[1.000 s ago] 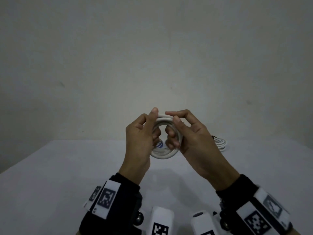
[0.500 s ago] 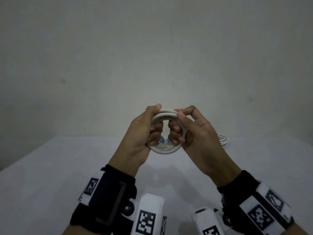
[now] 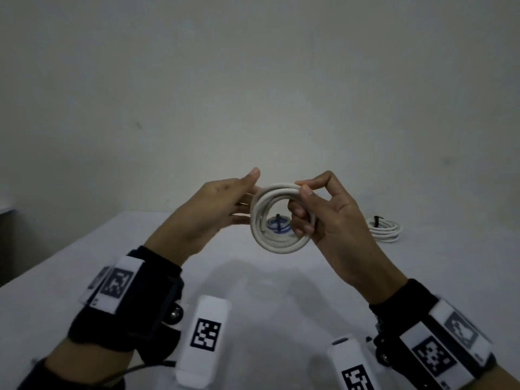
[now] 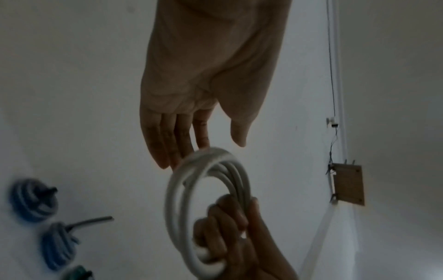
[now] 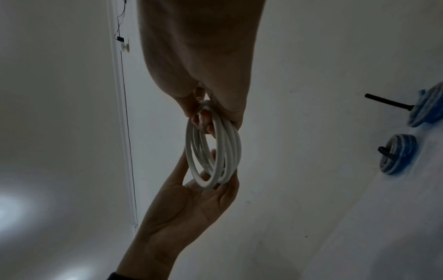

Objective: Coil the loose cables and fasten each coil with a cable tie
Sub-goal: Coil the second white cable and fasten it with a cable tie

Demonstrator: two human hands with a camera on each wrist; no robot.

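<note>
White cable wound into a round coil [image 3: 281, 218] is held up in the air between two hands, above the desk [image 3: 253, 291]. The right hand [image 3: 332, 218] grips the coil's right side: its thumb and first finger pinch the top of the ring, and the other fingers curl through the middle of it. In the right wrist view the coil [image 5: 214, 151] shows several loops lying side by side. The left hand [image 3: 216, 212] is flat, with straight fingers held close together. Its fingertips [image 4: 177, 155] touch the outer left edge of the coil [image 4: 208, 208], and its thumb points up, clear of the cable. It does not hold anything.

Farther back on the desk lies a blue and white coil [image 3: 277, 224] with a black tie standing up from it, seen through the ring of the held coil. Off to the right lies another white coil [image 3: 385, 229], also with a black tie. The left wrist view shows more blue coils [image 4: 33, 200] lying on the desk, blurred. A plain pale wall [image 3: 253, 80] stands behind the desk.
</note>
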